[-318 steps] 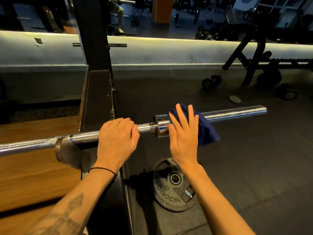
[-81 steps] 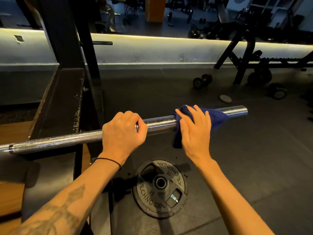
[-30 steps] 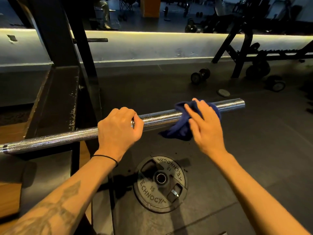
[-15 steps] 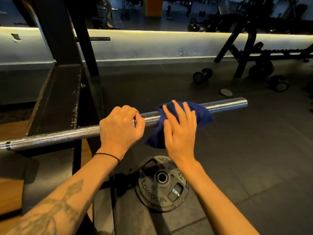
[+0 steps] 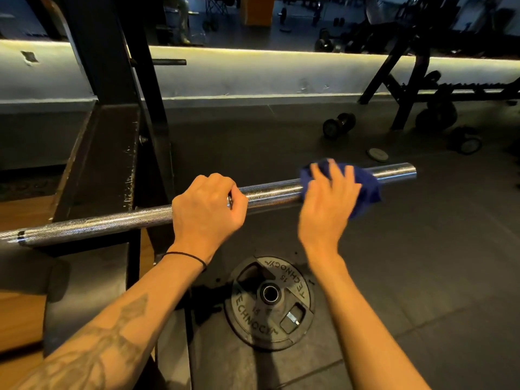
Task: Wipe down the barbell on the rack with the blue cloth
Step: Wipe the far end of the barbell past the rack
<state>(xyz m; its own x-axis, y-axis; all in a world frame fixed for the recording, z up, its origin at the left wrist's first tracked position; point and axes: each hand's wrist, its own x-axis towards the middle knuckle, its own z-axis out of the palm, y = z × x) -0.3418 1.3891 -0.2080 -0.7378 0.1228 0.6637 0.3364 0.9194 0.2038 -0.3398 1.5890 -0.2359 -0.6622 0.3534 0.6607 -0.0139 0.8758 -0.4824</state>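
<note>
From the head camera, the barbell (image 5: 270, 194) lies across the black rack (image 5: 112, 114), its left stretch running out of the picture and the rack hook that carries it hidden behind the bar and the left arm. The left hand (image 5: 206, 212) is curled tightly over the bar just right of the rack post, covering the collar so that only a sliver of metal shows at the thumb. The right hand (image 5: 327, 204) is smeared by motion; its fingers are spread and fairly straight, pressing the blue cloth (image 5: 365, 190) against the smooth sleeve near the bar's right end. How far the cloth wraps under the bar cannot be made out, since the hand covers much of it. A weight plate (image 5: 270, 302) lies flat on the dark floor below the hands, its lettering partly readable. Farther back a dumbbell (image 5: 339, 125) sits on the floor, and the equipment past it is too dim to tell apart. Compared with half a second earlier, the right hand and cloth have slid outward along the sleeve toward its tip, leaving more bare metal between the two hands, while the left hand keeps the same grip.
</note>
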